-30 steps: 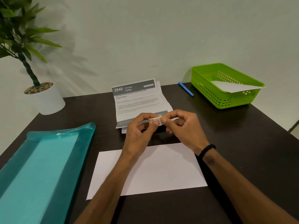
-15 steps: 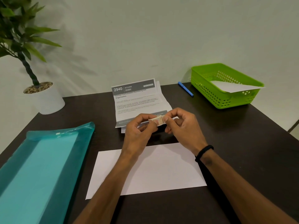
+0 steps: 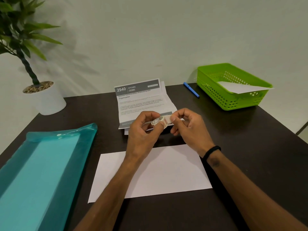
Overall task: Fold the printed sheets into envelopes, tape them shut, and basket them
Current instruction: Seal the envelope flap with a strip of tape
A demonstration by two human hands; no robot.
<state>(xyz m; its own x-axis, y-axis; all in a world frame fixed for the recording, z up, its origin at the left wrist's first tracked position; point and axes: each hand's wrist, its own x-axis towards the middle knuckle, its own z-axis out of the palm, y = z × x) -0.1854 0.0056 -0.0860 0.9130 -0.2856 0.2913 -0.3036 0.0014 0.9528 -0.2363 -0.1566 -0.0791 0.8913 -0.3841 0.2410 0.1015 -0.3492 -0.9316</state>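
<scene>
Above the dark table (image 3: 250, 155), a small roll of tape (image 3: 157, 121) sits between both hands, over the near edge of the printed sheets (image 3: 140, 100). Fingers of the left hand (image 3: 141, 130) curl round the roll, while the right hand (image 3: 188, 129) pinches its loose end (image 3: 167, 120) between thumb and forefinger. Beneath the wrists lies a folded white sheet (image 3: 158, 174), flat near the front edge. Farther right stands the green basket (image 3: 216, 95), one white envelope (image 3: 241, 88) leaning inside it. A blue pen (image 3: 191, 90) lies just beside it. Left of the hands sits a teal tray (image 3: 41, 172), beyond it a potted plant (image 3: 45, 97).
</scene>
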